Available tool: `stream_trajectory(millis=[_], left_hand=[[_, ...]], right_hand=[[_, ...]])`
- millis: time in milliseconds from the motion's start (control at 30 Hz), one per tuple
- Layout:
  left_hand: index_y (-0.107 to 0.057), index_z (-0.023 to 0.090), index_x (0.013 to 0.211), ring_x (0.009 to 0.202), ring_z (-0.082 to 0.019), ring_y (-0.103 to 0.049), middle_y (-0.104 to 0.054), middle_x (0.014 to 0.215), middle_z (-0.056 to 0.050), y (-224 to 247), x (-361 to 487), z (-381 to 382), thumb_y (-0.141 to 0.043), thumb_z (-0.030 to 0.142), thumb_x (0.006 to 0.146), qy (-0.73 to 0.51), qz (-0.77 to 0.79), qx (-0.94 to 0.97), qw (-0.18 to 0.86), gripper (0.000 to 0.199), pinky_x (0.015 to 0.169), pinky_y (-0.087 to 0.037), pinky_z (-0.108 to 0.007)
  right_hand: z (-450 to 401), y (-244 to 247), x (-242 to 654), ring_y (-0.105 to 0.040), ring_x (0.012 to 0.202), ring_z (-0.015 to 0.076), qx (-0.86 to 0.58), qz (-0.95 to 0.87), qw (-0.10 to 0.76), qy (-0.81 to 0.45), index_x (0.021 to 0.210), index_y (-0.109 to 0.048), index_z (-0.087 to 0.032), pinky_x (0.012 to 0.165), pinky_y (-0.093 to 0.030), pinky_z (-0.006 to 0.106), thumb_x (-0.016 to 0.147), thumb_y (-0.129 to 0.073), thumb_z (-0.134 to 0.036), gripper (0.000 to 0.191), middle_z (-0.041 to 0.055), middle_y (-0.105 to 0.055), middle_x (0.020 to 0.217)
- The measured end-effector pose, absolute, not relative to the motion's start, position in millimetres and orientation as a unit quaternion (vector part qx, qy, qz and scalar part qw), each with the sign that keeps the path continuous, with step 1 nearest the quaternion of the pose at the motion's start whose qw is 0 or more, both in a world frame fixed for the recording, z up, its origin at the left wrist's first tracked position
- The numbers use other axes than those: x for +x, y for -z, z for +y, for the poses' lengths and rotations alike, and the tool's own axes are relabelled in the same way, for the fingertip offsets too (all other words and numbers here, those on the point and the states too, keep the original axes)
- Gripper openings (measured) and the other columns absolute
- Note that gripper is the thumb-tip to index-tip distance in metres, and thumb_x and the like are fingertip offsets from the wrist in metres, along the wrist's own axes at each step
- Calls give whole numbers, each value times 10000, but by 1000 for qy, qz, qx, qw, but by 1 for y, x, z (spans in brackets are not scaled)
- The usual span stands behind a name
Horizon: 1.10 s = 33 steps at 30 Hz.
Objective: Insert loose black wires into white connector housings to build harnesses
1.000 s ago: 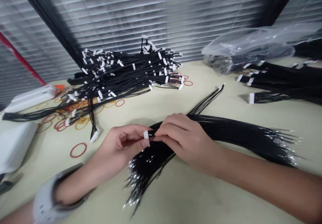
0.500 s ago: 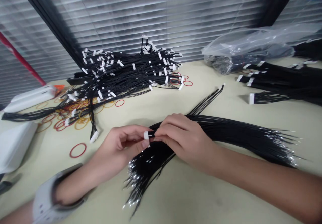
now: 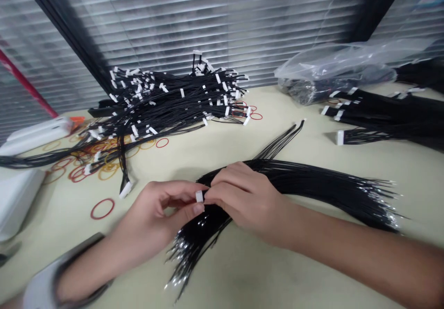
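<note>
Between the thumb and fingers of my left hand (image 3: 166,212) is a small white connector (image 3: 199,196). My right hand (image 3: 248,198) pinches right beside it, at the connector's wire side; the wire ends in those fingers are mostly hidden. Under both hands lies a thick bundle of loose black wires (image 3: 322,182) with bare metal tips at its two ends. A few black wires (image 3: 279,140) stick out behind my right hand, ending in a small white piece.
A heap of black cables with white connectors (image 3: 173,94) lies at the back. Red and yellow rubber bands (image 3: 102,208) are scattered at left, near white boxes (image 3: 22,200). On the right are more cable bundles (image 3: 388,117) and a clear plastic bag (image 3: 333,71).
My right fingers have moved closer to the white connector, which looks turned slightly in my left hand. The whole view has shifted a little.
</note>
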<state>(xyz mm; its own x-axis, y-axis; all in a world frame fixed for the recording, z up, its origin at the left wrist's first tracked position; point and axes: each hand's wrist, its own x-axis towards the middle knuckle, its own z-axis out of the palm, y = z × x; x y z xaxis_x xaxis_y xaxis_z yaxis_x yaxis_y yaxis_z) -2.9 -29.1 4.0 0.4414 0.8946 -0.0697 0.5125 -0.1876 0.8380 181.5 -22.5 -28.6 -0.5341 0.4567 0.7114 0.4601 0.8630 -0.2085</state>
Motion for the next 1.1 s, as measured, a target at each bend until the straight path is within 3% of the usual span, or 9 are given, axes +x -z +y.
stream_trajectory(millis=[167, 333, 467, 633, 833, 967, 1100], left_hand=[[-648, 204, 879, 685, -100, -611, -689, 753, 24, -4, -7, -17, -603, 221, 755, -278, 467, 721, 431, 133, 606, -468, -159], [-628, 171, 877, 712, -95, -611, -684, 753, 9, -4, -7, -4, -618, 233, 745, -289, 518, 690, 415, 146, 649, -464, -149], [-622, 161, 876, 729, -119, -604, -685, 813, -18, -5, -6, -5, -600, 246, 751, -264, 531, 695, 407, 154, 671, -467, -196], [-629, 178, 915, 709, -131, -574, -659, 798, -15, -4, -12, -5, -578, 301, 770, -230, 519, 728, 385, 197, 647, -447, -226], [-606, 175, 860, 738, -120, -584, -667, 781, -5, -6, -13, -2, -599, 201, 754, -247, 501, 677, 479, 109, 680, -441, -205], [-583, 162, 819, 686, -92, -554, -644, 725, 10, -8, -11, -3, -593, 149, 752, -256, 507, 645, 512, 69, 653, -420, -180], [-580, 159, 845, 689, -85, -540, -639, 733, 10, -9, -9, -6, -595, 154, 759, -258, 509, 628, 529, 88, 641, -407, -170]], right_hand=[[-32, 8, 184, -435, 688, 127, -257, -903, 337, 71, 688, -580, -141, 667, -340, 281, 874, -370, -104, 283, 36, -542, 727], [-48, 7, 185, -419, 760, 143, -234, -961, 149, -15, 836, -526, -144, 691, -352, 275, 807, -441, -46, 133, 46, -502, 863], [-45, 11, 189, -431, 796, 183, -269, -956, 114, 39, 864, -506, -132, 704, -361, 315, 784, -439, -42, 138, 79, -495, 895], [-35, 14, 189, -467, 771, 204, -302, -939, 140, 90, 846, -518, -116, 664, -355, 328, 751, -379, 19, 216, 96, -524, 855], [-28, 20, 185, -498, 767, 148, -368, -897, 239, -54, 869, -567, -148, 709, -362, 294, 850, -424, -100, 152, 42, -565, 829], [-28, 17, 184, -499, 708, 122, -430, -851, 272, -133, 738, -563, -160, 692, -365, 285, 830, -492, -175, 117, 5, -557, 755], [-27, 16, 184, -495, 695, 112, -461, -818, 296, -174, 729, -535, -164, 654, -358, 270, 826, -501, -164, 102, -17, -562, 729]])
